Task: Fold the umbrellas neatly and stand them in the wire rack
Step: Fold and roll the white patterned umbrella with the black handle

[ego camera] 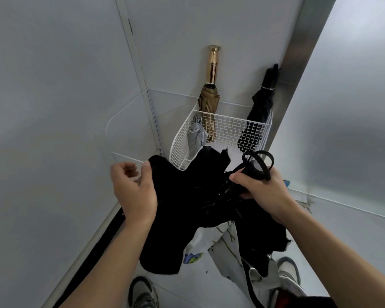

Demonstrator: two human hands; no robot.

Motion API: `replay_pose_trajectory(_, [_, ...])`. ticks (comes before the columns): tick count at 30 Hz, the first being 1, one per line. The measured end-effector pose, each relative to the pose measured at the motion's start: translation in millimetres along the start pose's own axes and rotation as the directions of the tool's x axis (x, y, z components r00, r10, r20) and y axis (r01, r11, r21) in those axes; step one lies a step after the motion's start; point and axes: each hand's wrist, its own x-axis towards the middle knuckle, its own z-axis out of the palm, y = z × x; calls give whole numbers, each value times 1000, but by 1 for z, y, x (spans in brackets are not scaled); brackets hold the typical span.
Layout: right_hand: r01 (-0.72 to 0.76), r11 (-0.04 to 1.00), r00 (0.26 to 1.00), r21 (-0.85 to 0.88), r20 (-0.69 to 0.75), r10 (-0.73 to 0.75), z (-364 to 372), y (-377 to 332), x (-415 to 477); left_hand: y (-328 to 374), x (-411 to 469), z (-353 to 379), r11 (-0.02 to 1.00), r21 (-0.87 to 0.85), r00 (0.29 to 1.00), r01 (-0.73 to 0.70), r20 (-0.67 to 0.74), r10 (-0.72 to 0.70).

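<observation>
Black umbrella [193,196] held loose, just before the wire rack [227,127].
Your right hand [265,190] clenches its handle [251,170]; your left hand [131,187] curls its fingers [129,168] at the limp canopy (pinching or touching, I cannot tell). The cloth looks floppy: gather along the ribs.

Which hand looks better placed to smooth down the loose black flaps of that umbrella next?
Probably the left. The left hand is already at the edge of the loose canopy of the black umbrella, while the right hand is busy gripping its handle end.
</observation>
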Motion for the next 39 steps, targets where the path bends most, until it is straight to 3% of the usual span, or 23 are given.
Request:
replay_pose_trajectory(2, [-12, 999, 1000, 37, -10, 12, -1, 0, 2, 6, -8, -3, 974, 44, 971, -223, 96, 218])
replay_pose_trajectory(3, [-15, 998, 1000, 57, -15, 16, -1, -1, 2, 6, -12, -4, 955, 59, 938, -292, 216, 273])
replay_pose_trajectory(4, [-17, 997, 1000, 75, -17, 18, -1, -1, 2, 6, -18, -4, 947, 59, 885, -316, 377, 272])
replay_pose_trajectory(6, [-24, 993, 1000, 113, -10, 25, 0, -3, 1, 3, -29, -1, 949, 76, 703, -305, 690, 171])
replay_pose_trajectory(7, [-26, 991, 1000, 128, -5, 27, 1, -4, 1, 0, -33, 1, 940, 111, 617, -323, 777, 121])
replay_pose_trajectory(9, [-31, 987, 1000, 158, 9, 30, 3, -6, -1, -10, -36, 6, 907, 199, 507, -372, 862, 19])
replay_pose_trajectory(14, [-50, 963, 995, 263, 99, 24, 8, -11, -7, -26, -37, 18, 837, 273, 405, -475, 912, -68])
replay_pose_trajectory(17, [-57, 955, 989, 292, 150, 13, 12, -12, -9, -33, -38, 21, 848, 275, 429, -452, 901, -63])
replay_pose_trajectory(22, [74, 987, 995, 144, 56, -83, 9, -15, -9, -35, -43, 21, 963, 187, 531, -194, 845, -57])
replay_pose_trajectory(27, [152, 976, 985, 154, -106, -136, 10, -15, -4, -25, -48, 21, 930, 258, 531, -261, 843, -85])
replay_pose_trajectory(31, [132, 962, 988, 240, 45, -147, 16, -12, -9, -19, -50, 23, 925, 265, 540, -274, 838, -80])
replay_pose_trajectory(34, [43, 951, 989, 307, 123, -84, 5, -14, -5, -15, -43, 20, 983, 180, 647, -38, 754, -113])
replay_pose_trajectory(37, [68, 982, 992, 179, -114, -48, -14, -6, 8, -7, -25, 13, 981, 65, 764, 184, 618, -184])
replay_pose_trajectory(39, [76, 991, 969, 111, -242, -48, -23, 2, 14, -4, -13, 8, 961, -13, 791, 276, 572, -219])
